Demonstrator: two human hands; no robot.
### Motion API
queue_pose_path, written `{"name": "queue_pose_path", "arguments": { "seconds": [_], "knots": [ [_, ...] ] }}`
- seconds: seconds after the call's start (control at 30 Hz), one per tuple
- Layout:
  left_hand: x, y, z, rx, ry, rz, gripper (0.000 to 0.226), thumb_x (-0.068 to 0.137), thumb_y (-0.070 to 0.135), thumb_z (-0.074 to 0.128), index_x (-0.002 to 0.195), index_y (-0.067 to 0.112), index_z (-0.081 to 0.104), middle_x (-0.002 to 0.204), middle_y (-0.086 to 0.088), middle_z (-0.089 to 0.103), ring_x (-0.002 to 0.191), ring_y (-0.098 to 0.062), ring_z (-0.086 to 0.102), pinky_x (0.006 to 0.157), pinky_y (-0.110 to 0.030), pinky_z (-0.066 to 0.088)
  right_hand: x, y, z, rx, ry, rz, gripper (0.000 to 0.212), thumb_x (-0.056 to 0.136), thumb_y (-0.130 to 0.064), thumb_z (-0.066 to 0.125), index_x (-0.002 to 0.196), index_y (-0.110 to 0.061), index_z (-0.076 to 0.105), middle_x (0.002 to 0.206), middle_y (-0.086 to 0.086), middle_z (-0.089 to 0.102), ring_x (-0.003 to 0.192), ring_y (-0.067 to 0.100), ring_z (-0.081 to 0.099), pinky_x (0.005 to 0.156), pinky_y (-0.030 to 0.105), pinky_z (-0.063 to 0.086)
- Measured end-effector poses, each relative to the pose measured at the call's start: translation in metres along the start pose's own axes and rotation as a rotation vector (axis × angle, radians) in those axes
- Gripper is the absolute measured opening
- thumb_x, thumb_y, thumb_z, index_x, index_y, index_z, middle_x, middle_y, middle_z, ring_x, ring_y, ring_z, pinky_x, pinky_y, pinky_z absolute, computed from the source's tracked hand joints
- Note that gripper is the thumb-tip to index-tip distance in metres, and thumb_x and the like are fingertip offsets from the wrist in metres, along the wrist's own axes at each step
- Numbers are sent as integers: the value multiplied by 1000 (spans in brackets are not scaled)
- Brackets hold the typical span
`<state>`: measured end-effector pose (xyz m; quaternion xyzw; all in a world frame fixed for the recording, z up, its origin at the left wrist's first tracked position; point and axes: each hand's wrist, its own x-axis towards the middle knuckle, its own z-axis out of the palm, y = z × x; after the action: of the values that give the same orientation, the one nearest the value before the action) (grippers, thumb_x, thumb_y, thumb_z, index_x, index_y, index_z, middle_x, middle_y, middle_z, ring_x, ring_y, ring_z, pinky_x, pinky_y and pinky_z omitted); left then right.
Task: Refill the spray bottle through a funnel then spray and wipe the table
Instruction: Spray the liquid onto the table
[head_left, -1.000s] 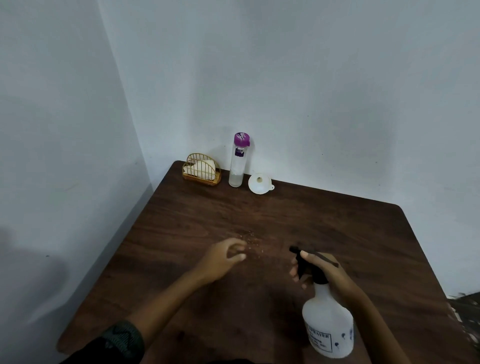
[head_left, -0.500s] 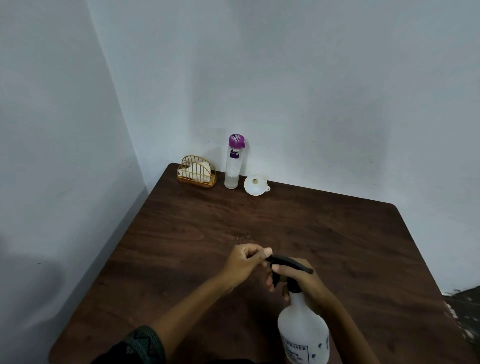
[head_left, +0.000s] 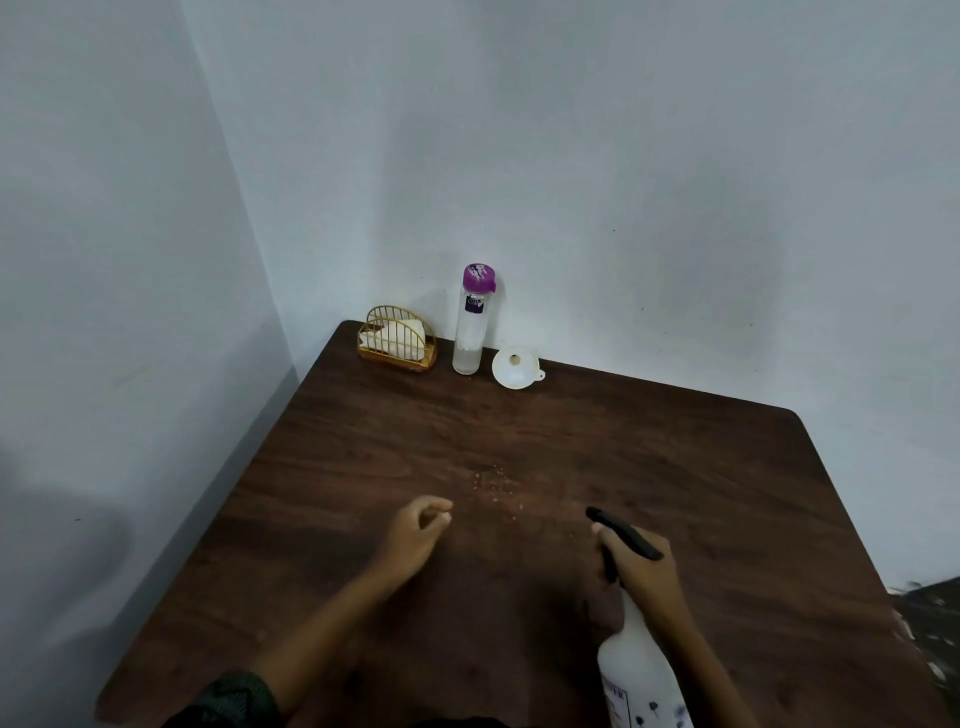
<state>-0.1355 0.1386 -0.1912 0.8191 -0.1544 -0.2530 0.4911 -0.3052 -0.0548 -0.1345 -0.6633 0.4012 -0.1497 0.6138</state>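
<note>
1. The right hand (head_left: 641, 574) has its fingers wrapped round the neck of the spray bottle (head_left: 641, 675), just under the black spray head (head_left: 623, 532). The bottle is close to the near edge of the bench (head_left: 727, 467), right of the middle. Its base is cut off by the frame, so I cannot tell whether it stands or is lifted. If it hangs from the neck alone, it could slip or swing once the head is loosened.
2. The left hand (head_left: 418, 535) hovers over the middle of the bench. Its fingers are curled with the thumb tip at the forefinger, and nothing shows between them. The head is not yet off. Twisting it with a finger on the trigger would likely squirt liquid before any refill.
3. The funnel (head_left: 514, 366) lies at the far edge, near the far-left corner. It is just beside the tall clear bottle with a purple cap (head_left: 470, 322). A gold wire holder (head_left: 397, 340) with white cloth in it sits at the corner itself. A careless reach for the funnel could knock over the narrow bottle, which might roll towards the left edge.
4. The funnel looks light. Pouring too fast or off-centre could tip it in the neck and flood the bench near its near edge.
5. Crumbs (head_left: 493, 480) are scattered mid-bench, beyond the hands. A hard spray or a sweeping wipe could push them off an edge rather than gather them.
</note>
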Motion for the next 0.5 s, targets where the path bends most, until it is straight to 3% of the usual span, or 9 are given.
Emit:
{"name": "queue_pose_path", "arguments": {
  "seconds": [0.07,0.2,0.37,0.5],
  "knots": [
    [3,-14,-6,94,-13,-29,19,89,9,58,107,9,64,107,-5,66,100,-13,59,82,-17,40,5,6,-4,0,52,32,17,86,-9,62,78,5,66,62,19,61,58,25,57,52,29,46],
    [4,-25,-10,225,-55,-18,16,89,11,59,103,15,66,106,-2,68,97,-12,61,84,-20,44,10,8,-12,8,-15,70,14,87,-9,61,81,2,67,58,13,61,52,21,58,53,32,47],
    [7,-35,-13,299,-42,-15,25,85,16,62,84,40,57,100,7,69,98,-12,63,93,-37,49,12,9,-13,1,6,59,21,86,-9,61,73,6,64,54,15,58,48,23,56,49,32,47],
    [9,-34,-17,383,-28,-7,17,87,21,60,98,34,62,111,7,64,111,-15,56,100,-38,44,15,14,-17,-33,104,27,25,86,-10,63,65,4,63,52,17,53,44,24,49,46,31,41]
  ]
}}
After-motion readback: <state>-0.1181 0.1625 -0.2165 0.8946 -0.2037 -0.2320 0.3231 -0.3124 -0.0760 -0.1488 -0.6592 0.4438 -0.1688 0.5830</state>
